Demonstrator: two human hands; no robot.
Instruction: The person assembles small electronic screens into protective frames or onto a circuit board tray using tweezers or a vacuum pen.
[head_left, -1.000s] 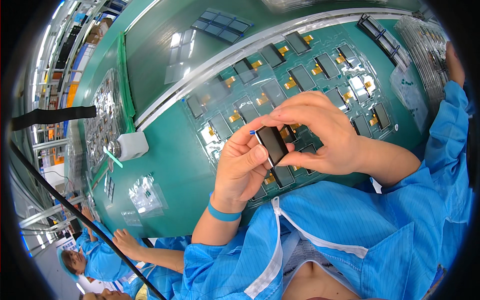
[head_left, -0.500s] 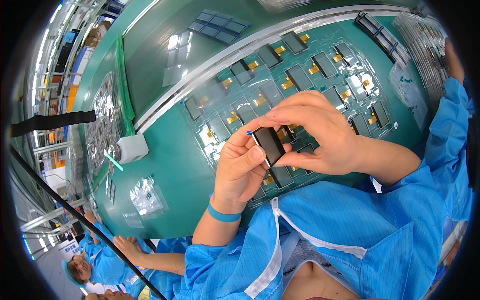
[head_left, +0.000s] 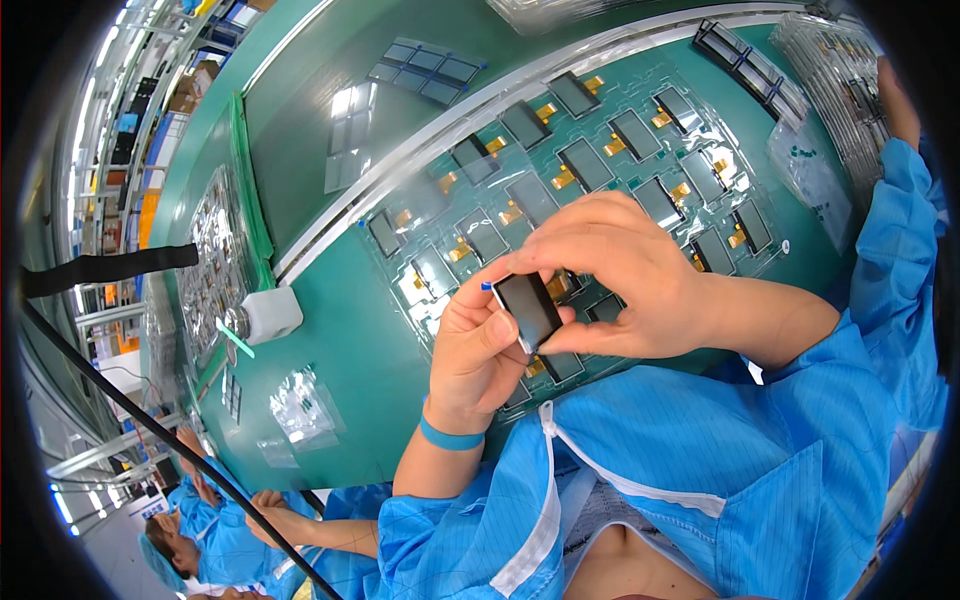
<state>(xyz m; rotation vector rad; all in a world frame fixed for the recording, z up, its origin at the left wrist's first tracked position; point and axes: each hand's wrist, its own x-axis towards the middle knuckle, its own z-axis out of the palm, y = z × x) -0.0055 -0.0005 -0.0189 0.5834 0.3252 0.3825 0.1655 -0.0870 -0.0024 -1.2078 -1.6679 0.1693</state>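
I see the left hand (head_left: 470,350) and right hand (head_left: 635,275) pinching one small dark screen (head_left: 530,310) above a clear tray (head_left: 635,92) on the green desk (head_left: 350,345).

No wording or number is showing legibly. A small round white sticker (head_left: 786,246) is sitting by the right edge of the clear tray (head_left: 668,165) on the desk (head_left: 345,400), any mark on it being too small to read. A white-and-blue sign (head_left: 149,506) is hanging blurred in the lower-left background.

glossy screen (head_left: 527,312), shiny plastic tray (head_left: 748,188)
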